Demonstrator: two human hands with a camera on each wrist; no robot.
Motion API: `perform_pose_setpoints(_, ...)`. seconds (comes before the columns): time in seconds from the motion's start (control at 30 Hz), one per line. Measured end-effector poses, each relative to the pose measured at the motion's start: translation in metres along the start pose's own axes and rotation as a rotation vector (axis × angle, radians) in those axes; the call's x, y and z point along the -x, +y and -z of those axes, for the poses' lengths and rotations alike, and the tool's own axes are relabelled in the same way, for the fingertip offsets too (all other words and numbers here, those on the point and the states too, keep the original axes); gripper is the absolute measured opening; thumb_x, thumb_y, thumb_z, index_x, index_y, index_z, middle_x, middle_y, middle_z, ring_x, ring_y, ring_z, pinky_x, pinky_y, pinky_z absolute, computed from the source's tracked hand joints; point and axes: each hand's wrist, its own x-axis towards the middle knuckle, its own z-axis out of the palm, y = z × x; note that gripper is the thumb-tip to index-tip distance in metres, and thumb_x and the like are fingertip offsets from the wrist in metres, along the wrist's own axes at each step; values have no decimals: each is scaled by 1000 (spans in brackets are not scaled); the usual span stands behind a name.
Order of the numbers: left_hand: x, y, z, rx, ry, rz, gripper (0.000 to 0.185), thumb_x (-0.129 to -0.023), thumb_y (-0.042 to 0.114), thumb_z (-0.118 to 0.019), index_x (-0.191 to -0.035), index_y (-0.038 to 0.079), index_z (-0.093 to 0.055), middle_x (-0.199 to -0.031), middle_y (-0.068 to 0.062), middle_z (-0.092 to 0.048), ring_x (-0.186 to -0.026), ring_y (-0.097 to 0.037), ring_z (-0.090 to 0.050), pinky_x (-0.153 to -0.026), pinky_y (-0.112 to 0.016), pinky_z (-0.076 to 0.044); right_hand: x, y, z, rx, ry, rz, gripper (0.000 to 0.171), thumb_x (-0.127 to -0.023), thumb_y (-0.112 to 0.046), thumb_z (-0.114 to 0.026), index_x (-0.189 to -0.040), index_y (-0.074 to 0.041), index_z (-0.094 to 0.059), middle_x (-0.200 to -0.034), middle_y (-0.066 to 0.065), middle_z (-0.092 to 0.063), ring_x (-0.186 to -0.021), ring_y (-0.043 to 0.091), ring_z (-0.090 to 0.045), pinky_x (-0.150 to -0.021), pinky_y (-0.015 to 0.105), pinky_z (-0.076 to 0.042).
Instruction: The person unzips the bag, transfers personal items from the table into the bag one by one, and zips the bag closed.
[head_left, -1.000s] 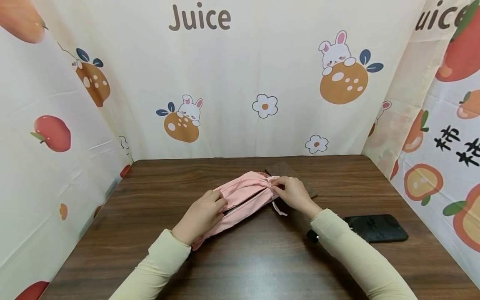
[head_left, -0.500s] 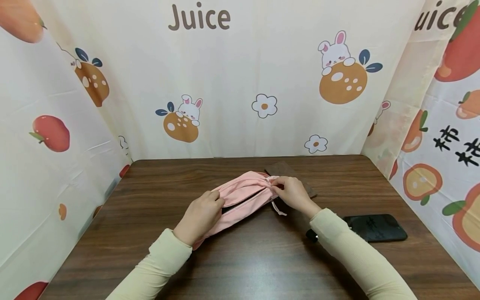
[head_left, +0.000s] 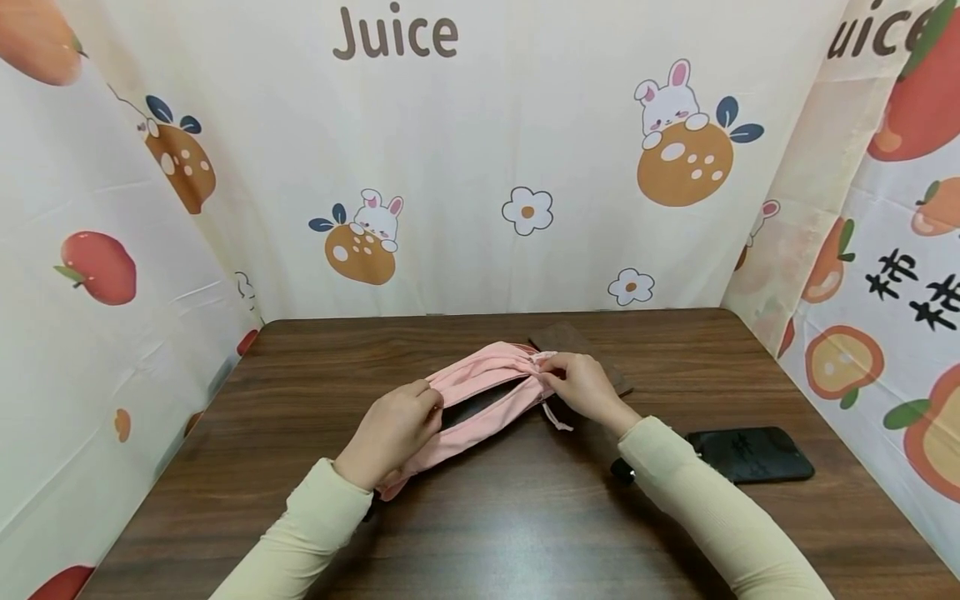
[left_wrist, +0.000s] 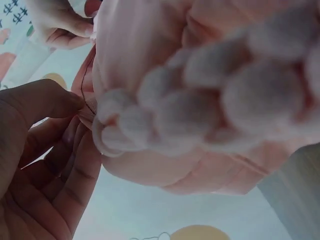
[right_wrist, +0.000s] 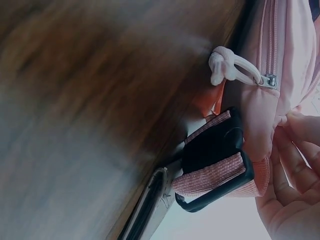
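A pink fabric pouch (head_left: 480,396) with an unzipped slit lies on the dark wooden table (head_left: 495,517) in the head view. My left hand (head_left: 397,429) pinches the pouch's near-left edge and lifts it, so the slit gapes. My right hand (head_left: 581,385) pinches the gathered right end of the pouch. The left wrist view shows pink cloth (left_wrist: 165,75) and a fluffy pom-pom (left_wrist: 210,95) close up, with my left fingers (left_wrist: 55,150) curled on the cloth. The right wrist view shows the zipper pull with a white cord (right_wrist: 235,70), a black buckle (right_wrist: 215,165), and my fingers (right_wrist: 295,165) on the pouch.
A black phone (head_left: 750,454) lies flat on the table at the right. A dark brown flat wallet-like piece (head_left: 573,346) lies behind the pouch under my right hand. Printed curtains (head_left: 480,167) wall the table on three sides.
My left hand has pulled the pouch's near edge slightly left and toward me, so the dark slit has widened. My right hand has stayed in place.
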Motion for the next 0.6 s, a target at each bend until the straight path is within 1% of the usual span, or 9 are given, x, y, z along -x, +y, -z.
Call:
perform_pose_setpoints(0.17, 0, -1, 2, 108, -45, 82, 10, -77, 5, -73, -78, 13, -66, -75, 3, -59, -61, -10, -52, -59, -26, -48, 1, -1, -1, -10, -10, 1, 5, -87, -11, -72, -89, -9, -77, -97, 6, -75, -86, 20, -70, -74, 36, -53)
perform_pose_setpoints(0.27, 1, 0, 3, 179, -56, 130, 10, -79, 4, -72, -80, 12, -67, -78, 3, -61, -63, -8, -52, -60, -25, -48, 1, 0, -2, -6, -15, 9, 5, -86, -10, -72, -89, -10, -77, -96, 5, -75, -86, 19, -69, -74, 35, -52)
perform_pose_setpoints(0.33, 1, 0, 3, 212, -61, 150, 10, -79, 4, -72, -81, 12, -67, -78, 2, -61, -64, -9, -53, -60, -25, -47, 1, 0, -2, -4, -17, 12, 5, -86, -10, -72, -89, -10, -77, -96, 5, -75, -86, 19, -69, -74, 35, -53)
perform_pose_setpoints(0.47, 1, 1, 3, 242, -58, 167, 11, -80, 4, -73, -80, 12, -67, -77, 2, -60, -64, -10, -54, -59, -23, -46, 1, 0, -2, -4, -24, 13, 6, -86, -10, -72, -90, -9, -77, -96, 6, -76, -87, 20, -70, -75, 36, -54)
perform_pose_setpoints(0.6, 2, 0, 1, 250, -38, 182, 12, -80, 3, -74, -79, 13, -67, -75, 3, -59, -63, -8, -52, -58, -21, -44, -1, 2, 0, -5, -43, 11, 8, -85, -10, -73, -91, -9, -77, -99, 7, -76, -89, 21, -70, -76, 36, -54)
